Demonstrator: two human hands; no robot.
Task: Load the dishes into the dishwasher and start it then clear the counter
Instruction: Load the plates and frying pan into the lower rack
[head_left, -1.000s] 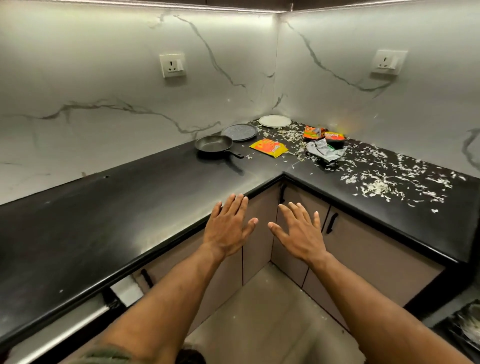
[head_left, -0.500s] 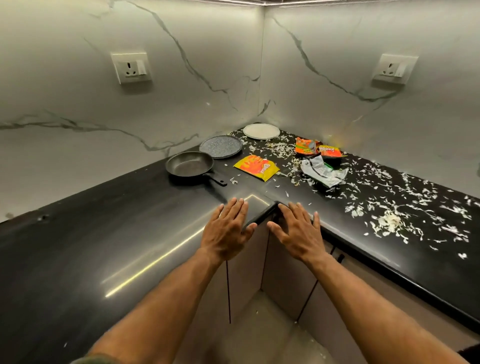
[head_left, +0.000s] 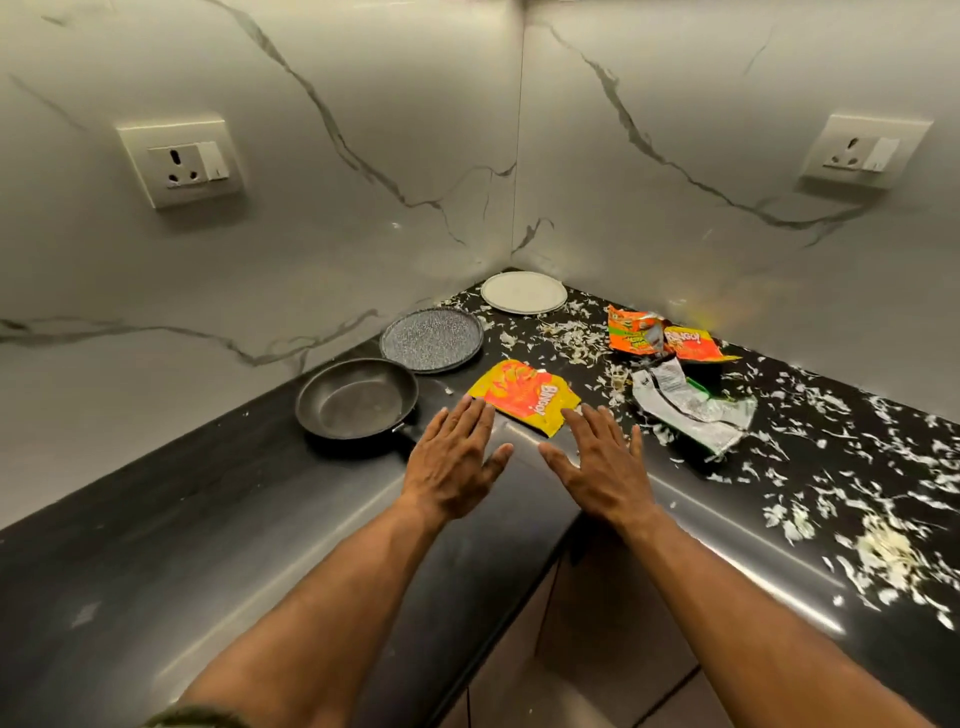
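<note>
A black frying pan (head_left: 357, 399) sits on the black L-shaped counter (head_left: 156, 530), its handle pointing toward my left hand (head_left: 451, 461). Behind it lie a grey speckled plate (head_left: 431, 339) and, in the corner, a white plate (head_left: 523, 292). A yellow-orange snack packet (head_left: 523, 396) lies just beyond my fingertips. My right hand (head_left: 597, 461) hovers beside the left, over the counter's inner corner. Both hands are flat, fingers apart, holding nothing.
Two more orange packets (head_left: 655, 338) and a crumpled silver wrapper (head_left: 691, 408) lie to the right. White shreds (head_left: 878, 545) litter the right counter. Wall sockets (head_left: 183, 162) (head_left: 863, 151) sit on the marble walls. Cabinet doors (head_left: 613, 649) are below.
The view has moved closer to the corner. Both hands have advanced from in front of the cabinets to above the counter, near the yellow packet and the pan handle.
</note>
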